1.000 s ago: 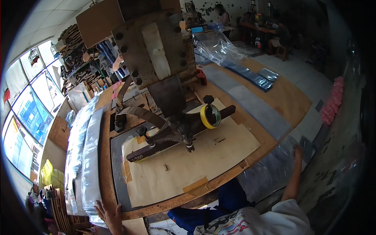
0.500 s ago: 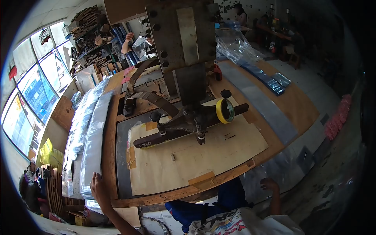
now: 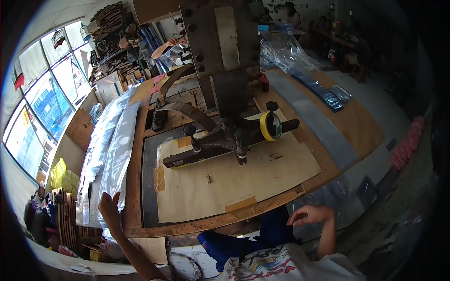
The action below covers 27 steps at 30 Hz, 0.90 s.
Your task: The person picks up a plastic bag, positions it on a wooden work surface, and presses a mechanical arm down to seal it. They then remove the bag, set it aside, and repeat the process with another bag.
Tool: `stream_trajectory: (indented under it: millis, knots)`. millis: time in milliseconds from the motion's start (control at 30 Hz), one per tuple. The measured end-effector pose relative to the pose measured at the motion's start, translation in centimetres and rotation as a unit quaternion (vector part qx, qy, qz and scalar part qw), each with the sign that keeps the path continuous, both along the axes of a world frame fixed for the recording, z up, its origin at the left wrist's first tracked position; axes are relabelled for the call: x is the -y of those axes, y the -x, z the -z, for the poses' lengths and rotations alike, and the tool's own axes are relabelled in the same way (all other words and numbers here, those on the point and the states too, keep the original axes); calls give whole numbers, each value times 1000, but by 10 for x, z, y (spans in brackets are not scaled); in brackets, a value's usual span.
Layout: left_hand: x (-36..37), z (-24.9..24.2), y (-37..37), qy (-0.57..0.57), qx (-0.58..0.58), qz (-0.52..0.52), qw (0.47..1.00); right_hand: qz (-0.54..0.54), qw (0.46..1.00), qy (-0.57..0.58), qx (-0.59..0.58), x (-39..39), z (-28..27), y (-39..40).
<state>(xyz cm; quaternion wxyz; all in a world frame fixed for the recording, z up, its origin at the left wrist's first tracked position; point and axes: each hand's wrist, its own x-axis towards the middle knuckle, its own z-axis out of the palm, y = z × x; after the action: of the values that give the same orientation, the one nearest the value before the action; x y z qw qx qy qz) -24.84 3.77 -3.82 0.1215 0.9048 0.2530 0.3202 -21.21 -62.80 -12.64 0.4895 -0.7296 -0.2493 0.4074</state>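
My left hand (image 3: 110,209) is at the near end of a long stack of clear plastic sheets (image 3: 116,152) on the left. Its fingers curl at the edge of the top sheet and the thumb points up. My right hand (image 3: 311,215) hangs over my lap with loosely bent fingers and nothing visible in it. Between the hands is a press table with a tan board (image 3: 239,187) taped onto it. Above the board sits a dark metal bar (image 3: 215,151) under the press head (image 3: 229,93). A roll of yellow tape (image 3: 269,129) hangs on the bar's right knob.
A wooden rim (image 3: 187,228) borders the table's front. To the right lie a long grey strip (image 3: 311,126) and blue plastic packets (image 3: 323,96). Behind the press, a co-worker's arm (image 3: 164,48) shows beside clear film. Wooden pieces (image 3: 61,210) stand at lower left.
My left hand has shifted slightly up and left, its fingers curling in, and the top sheet looks more rippled. My right hand has moved left. The co-worker's arm has lowered.
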Motion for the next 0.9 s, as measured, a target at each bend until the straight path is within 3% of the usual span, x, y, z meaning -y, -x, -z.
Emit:
stream_trajectory:
  millis: [100, 167, 300, 433, 500, 567, 633, 733, 833, 867, 900]
  knots:
    - [33, -6, 4, 2, 100, 81, 992, -115, 990, -78, 30, -50, -42, -15]
    - [72, -17, 14, 6, 104, 85, 991, -155, 983, -74, 57, -87, -61, -22]
    - [152, -24, 43, 17, 89, 92, 992, -70, 977, -199, 25, -168, -49, -19]
    - [228, -17, 71, 47, 44, 219, 974, -23, 965, -246, -88, -230, -25, -12]
    - [249, 19, 77, 82, 78, 318, 941, -18, 937, -286, -198, -248, -22, -10]
    - [270, 31, 82, 85, 48, 383, 919, -20, 968, -189, -162, -251, -30, -7]
    - [283, 42, 98, 174, 69, 457, 870, -32, 970, -176, -165, -257, -27, -7]
    - [296, 48, 102, 243, 104, 535, 802, -41, 939, -253, -229, -263, -15, 1]
    - [282, 71, 124, 299, 50, 543, 783, -66, 959, -205, -185, -262, -22, 0]
    - [271, 77, 121, 362, 162, 571, 719, -42, 968, -191, -156, -260, -26, 4]
    - [272, 70, 122, 450, 249, 458, 725, -74, 970, -203, -114, -257, -28, 5]
